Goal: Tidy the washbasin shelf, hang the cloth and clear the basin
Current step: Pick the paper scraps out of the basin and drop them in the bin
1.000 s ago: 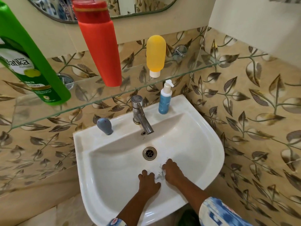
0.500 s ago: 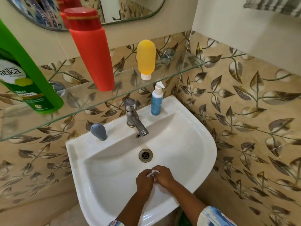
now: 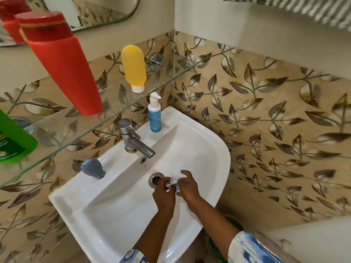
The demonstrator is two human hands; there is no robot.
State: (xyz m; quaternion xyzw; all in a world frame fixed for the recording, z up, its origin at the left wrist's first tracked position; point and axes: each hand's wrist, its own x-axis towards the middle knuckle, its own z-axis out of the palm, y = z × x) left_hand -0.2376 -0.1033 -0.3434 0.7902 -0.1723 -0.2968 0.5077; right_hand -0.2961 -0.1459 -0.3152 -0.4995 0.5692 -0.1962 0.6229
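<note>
Both hands have lifted the little white scrap (image 3: 173,182) up off the basin (image 3: 106,204) floor, beside the drain (image 3: 156,179). Left hand (image 3: 163,194) and right hand (image 3: 188,186) fingers pinch it together. Clearing the basin is the step now. Next, I think, carry it out over the near rim; that side is open.

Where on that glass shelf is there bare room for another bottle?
Between the red bottle and yellow bottle, and right of the yellow one toward the corner. The glass shelf looks crowded at its left end, by the green bottle.
</note>
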